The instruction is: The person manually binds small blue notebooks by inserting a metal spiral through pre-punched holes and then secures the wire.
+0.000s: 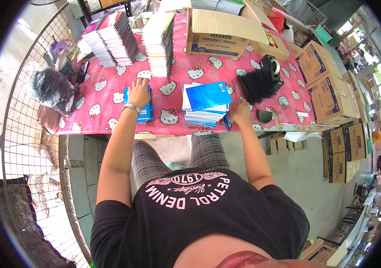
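Left fingers (143, 83) lay unclenched atop blue rectangular coil-bound paper notebooks (146, 115), likely light, bendy, best edge-held; right fingers (235, 117): couldn't tell.

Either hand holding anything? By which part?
Left hand lies over the blue notebooks, grip unclear. Right hand is at the blue-and-white stack's right side; hold can't be told.

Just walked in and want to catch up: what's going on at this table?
At a pink-covered table, a person's left hand rests on a blue spiral notebook stack. Their right hand is at the right side of a stack of blue-covered pads; its exact grip is unclear. Black spiral coils lie farther right, and tall notebook stacks stand toward the back left.
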The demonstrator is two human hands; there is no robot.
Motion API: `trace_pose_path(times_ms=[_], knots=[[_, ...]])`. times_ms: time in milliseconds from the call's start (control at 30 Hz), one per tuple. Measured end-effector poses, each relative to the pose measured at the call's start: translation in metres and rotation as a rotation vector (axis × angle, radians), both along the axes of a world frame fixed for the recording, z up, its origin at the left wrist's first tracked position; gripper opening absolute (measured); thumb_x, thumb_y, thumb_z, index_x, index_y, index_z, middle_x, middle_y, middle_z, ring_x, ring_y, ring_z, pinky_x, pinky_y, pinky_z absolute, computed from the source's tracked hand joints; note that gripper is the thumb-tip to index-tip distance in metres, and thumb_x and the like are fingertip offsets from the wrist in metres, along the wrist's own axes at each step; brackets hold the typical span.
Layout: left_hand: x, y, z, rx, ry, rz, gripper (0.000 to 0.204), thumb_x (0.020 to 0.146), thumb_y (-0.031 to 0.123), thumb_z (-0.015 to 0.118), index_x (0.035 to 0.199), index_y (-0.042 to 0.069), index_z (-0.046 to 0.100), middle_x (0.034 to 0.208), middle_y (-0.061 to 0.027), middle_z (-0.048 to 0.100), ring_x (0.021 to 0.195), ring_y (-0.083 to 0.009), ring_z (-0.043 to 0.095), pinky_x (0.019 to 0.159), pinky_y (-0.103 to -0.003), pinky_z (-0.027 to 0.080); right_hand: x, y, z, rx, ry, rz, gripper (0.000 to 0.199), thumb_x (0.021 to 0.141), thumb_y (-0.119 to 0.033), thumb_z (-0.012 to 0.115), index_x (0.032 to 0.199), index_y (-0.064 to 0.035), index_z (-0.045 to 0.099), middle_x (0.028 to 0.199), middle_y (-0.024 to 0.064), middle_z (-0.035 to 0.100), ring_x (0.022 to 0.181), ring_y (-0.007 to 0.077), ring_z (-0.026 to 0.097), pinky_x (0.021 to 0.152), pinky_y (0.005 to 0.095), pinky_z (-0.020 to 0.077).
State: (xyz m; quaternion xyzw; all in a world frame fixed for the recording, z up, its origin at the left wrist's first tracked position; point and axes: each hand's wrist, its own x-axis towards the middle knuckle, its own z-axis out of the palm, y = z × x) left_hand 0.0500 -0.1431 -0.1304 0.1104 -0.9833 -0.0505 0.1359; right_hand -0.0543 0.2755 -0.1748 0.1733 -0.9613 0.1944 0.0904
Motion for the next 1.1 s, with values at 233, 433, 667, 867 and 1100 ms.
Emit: trace_pose_path(times_ms=[233, 433, 667, 867, 1100], knots=[[-0.015, 0.113, 0.095, 0.328, 0.44, -0.388, 0.025, 0.082, 0.012, 0.066, 0.107, 0.007, 0.064, 0.109, -0.0135, 0.063, 0.104, -0.0335, 0.058, 0.092, -0.044, 0.045, -0.065, 0.002, -0.021, -0.021, 0.104, -0.18, 0.022, 0.08, -0.019, 0.066, 0.091, 0.0003, 0.066, 0.097, 0.0234, 0.064, 0.094, 0.0415, 0.063, 0.081, 0.0493, 0.0517], [0.021, 0.2, 0.115, -0.176, 0.009, -0.696, 0.033, 0.088, 0.026, 0.062, 0.116, 0.008, 0.061, 0.111, -0.0074, 0.059, 0.106, -0.0268, 0.058, 0.085, -0.04, 0.051, -0.081, 0.017, -0.008, -0.099, 0.201, -0.192, 0.024, 0.081, -0.016, 0.064, 0.099, -0.0014, 0.067, 0.084, 0.02, 0.066, 0.083, 0.0393, 0.065, 0.076, 0.0486, 0.0526], [0.018, 0.172, 0.144, 0.202, -0.069, -0.644, 0.019, 0.086, 0.014, 0.056, 0.104, 0.011, 0.062, 0.093, -0.0087, 0.065, 0.094, -0.026, 0.063, 0.078, -0.044, 0.051, -0.004, 0.015, 0.101, -1.005, -0.256, -0.122, 0.04, 0.085, -0.008, 0.048, 0.123, -0.0035, 0.059, 0.083, 0.0023, 0.061, 0.061, 0.0071, 0.051, 0.049, 0.0222, 0.0399], [-0.008, 0.188, 0.144, -0.037, 0.19, -0.511, 0.024, 0.085, 0.015, 0.058, 0.107, 0.007, 0.061, 0.1, -0.0095, 0.066, 0.102, -0.0274, 0.061, 0.092, -0.047, 0.043, 0.091, -0.041, 0.148, -1.285, -0.373, 0.007, 0.046, 0.093, -0.014, 0.046, 0.138, -0.0036, 0.05, 0.077, 0.0018, 0.058, 0.057, 0.0061, 0.048, 0.051, 0.0221, 0.0407], [-0.017, 0.193, 0.127, 0.035, 0.331, -0.603, 0.021, 0.088, 0.017, 0.06, 0.104, 0.006, 0.056, 0.097, -0.0104, 0.06, 0.098, -0.0285, 0.058, 0.092, -0.043, 0.042, 0.095, -0.053, 0.151, -0.995, -0.48, 0.11, 0.046, 0.103, -0.037, 0.042, 0.135, -0.007, 0.056, 0.082, 0.0028, 0.059, 0.067, 0.011, 0.054, 0.064, 0.0257, 0.0456]])
